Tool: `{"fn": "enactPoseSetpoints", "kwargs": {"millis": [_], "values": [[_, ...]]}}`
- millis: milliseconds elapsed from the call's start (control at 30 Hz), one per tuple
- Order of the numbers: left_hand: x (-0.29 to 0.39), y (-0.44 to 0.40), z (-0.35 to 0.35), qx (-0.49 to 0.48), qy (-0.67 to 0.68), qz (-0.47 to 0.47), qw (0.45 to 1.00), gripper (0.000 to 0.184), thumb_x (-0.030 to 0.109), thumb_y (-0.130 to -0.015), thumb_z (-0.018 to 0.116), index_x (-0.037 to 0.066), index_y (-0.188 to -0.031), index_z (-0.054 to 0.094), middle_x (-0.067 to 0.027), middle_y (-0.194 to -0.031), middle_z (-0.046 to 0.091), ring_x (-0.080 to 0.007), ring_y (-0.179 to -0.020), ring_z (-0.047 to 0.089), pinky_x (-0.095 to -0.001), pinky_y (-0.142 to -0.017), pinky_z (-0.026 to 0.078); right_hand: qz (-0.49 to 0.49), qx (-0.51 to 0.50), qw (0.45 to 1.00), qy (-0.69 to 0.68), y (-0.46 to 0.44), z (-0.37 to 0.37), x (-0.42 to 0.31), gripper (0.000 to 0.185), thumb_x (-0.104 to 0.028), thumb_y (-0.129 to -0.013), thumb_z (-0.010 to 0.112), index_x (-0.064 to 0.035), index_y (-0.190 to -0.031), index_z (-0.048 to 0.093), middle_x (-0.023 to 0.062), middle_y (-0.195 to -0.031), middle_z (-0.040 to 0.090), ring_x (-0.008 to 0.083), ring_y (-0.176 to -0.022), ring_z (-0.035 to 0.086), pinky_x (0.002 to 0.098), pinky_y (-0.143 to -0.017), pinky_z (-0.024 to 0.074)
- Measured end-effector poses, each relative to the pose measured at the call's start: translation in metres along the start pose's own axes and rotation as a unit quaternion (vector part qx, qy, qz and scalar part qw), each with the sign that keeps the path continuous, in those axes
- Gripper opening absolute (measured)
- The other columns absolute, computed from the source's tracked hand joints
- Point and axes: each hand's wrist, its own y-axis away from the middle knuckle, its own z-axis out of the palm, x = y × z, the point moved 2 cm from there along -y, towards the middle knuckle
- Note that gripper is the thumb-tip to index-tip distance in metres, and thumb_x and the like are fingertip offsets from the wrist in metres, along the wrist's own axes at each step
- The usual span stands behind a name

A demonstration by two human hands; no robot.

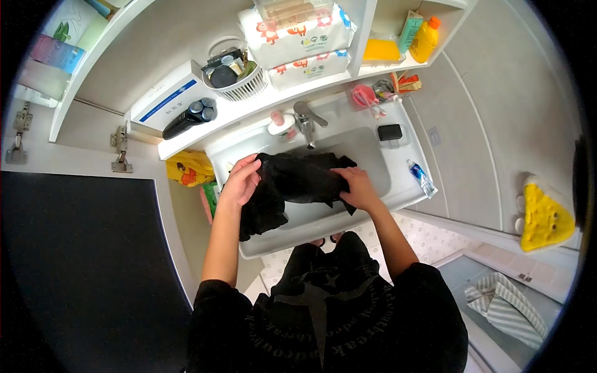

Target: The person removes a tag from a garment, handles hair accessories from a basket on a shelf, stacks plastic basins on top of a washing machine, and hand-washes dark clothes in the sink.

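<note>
Stretched between my two hands is a black cloth garment (301, 177), held over the white sink (367, 146). My left hand (244, 180) pinches its upper left edge, and a bunched part of the cloth hangs down past the basin's left rim. On the other side my right hand (357, 186) grips the right part, fingers on top of the fabric. Behind the cloth stands the chrome faucet (306, 124), with no water seen running from it. The exact kind of garment cannot be made out.
A soap dispenser (282, 126) is left of the faucet. On the right rim lie a black box (390, 132) and a toothpaste tube (421, 178). The shelf above holds a shaver (189, 118), a white basket (245, 87) and tissue packs (298, 37). An open cabinet door (87, 248) stands left.
</note>
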Motion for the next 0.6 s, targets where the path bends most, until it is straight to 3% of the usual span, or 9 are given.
{"fn": "enactPoseSetpoints", "kwargs": {"millis": [100,167,267,300,400,500,600], "values": [[0.008,0.004,0.021,0.203,-0.212,-0.169,0.941,0.021,0.020,-0.096,0.067,0.002,-0.107,0.065,-0.0017,-0.096,0.071,-0.0098,-0.088,0.067,-0.0260,-0.074,0.055,-0.009,0.077,0.997,-0.007,-0.002,0.007,0.021,0.060,-0.003,-0.067,0.071,-0.0141,-0.125,0.065,0.0124,-0.114,0.063,0.0354,-0.116,0.056,0.0457,-0.102,0.0454],[-0.011,-0.002,-0.002,0.209,-0.243,-0.200,0.926,0.025,0.020,-0.091,0.073,0.004,-0.109,0.064,-0.0007,-0.092,0.069,-0.0116,-0.085,0.067,-0.0266,-0.072,0.055,0.001,0.103,0.992,-0.073,-0.003,0.002,0.026,0.057,-0.002,-0.066,0.069,-0.0128,-0.122,0.066,0.0121,-0.115,0.063,0.0360,-0.116,0.056,0.0457,-0.104,0.0450],[-0.004,0.010,0.032,0.271,-0.090,-0.113,0.952,0.022,0.014,-0.092,0.071,0.004,-0.110,0.064,-0.0029,-0.094,0.070,-0.0147,-0.086,0.069,-0.0280,-0.075,0.057,-0.004,0.146,0.983,-0.114,-0.005,-0.019,0.015,0.054,0.003,-0.065,0.067,-0.0104,-0.117,0.068,0.0119,-0.115,0.064,0.0354,-0.113,0.057,0.0431,-0.100,0.0471],[-0.005,0.010,0.029,0.205,-0.022,-0.070,0.976,0.018,0.007,-0.092,0.068,0.003,-0.109,0.066,-0.0053,-0.098,0.071,-0.0178,-0.089,0.070,-0.0309,-0.079,0.058,-0.009,0.160,0.980,-0.117,-0.005,-0.025,0.012,0.053,0.005,-0.065,0.066,-0.0096,-0.116,0.068,0.0118,-0.115,0.064,0.0350,-0.111,0.058,0.0418,-0.097,0.0483],[-0.003,0.014,0.028,0.142,0.015,0.010,0.990,0.024,0.004,-0.093,0.065,0.000,-0.117,0.067,-0.0089,-0.109,0.072,-0.0192,-0.096,0.070,-0.0323,-0.087,0.057,-0.035,0.158,0.986,-0.052,-0.009,-0.031,0.015,0.045,0.003,-0.068,0.065,-0.0087,-0.112,0.069,0.0127,-0.115,0.064,0.0346,-0.110,0.059,0.0411,-0.095,0.0495],[0.015,0.026,0.044,0.093,-0.003,0.087,0.992,0.029,0.002,-0.092,0.064,-0.002,-0.121,0.065,-0.0108,-0.114,0.072,-0.0209,-0.102,0.069,-0.0345,-0.096,0.054,0.021,0.107,0.993,-0.056,-0.010,-0.019,0.040,0.038,-0.004,-0.075,0.067,-0.0105,-0.113,0.068,0.0147,-0.117,0.063,0.0378,-0.117,0.055,0.0449,-0.099,0.0476],[0.031,0.033,0.049,0.058,-0.016,0.134,0.989,0.032,0.002,-0.089,0.065,-0.004,-0.121,0.065,-0.0121,-0.115,0.072,-0.0228,-0.104,0.069,-0.0371,-0.098,0.053,0.076,0.063,0.991,-0.095,-0.010,-0.015,0.047,0.029,-0.006,-0.082,0.067,-0.0092,-0.110,0.069,0.0159,-0.117,0.062,0.0387,-0.111,0.058,0.0448,-0.094,0.0503]]}}
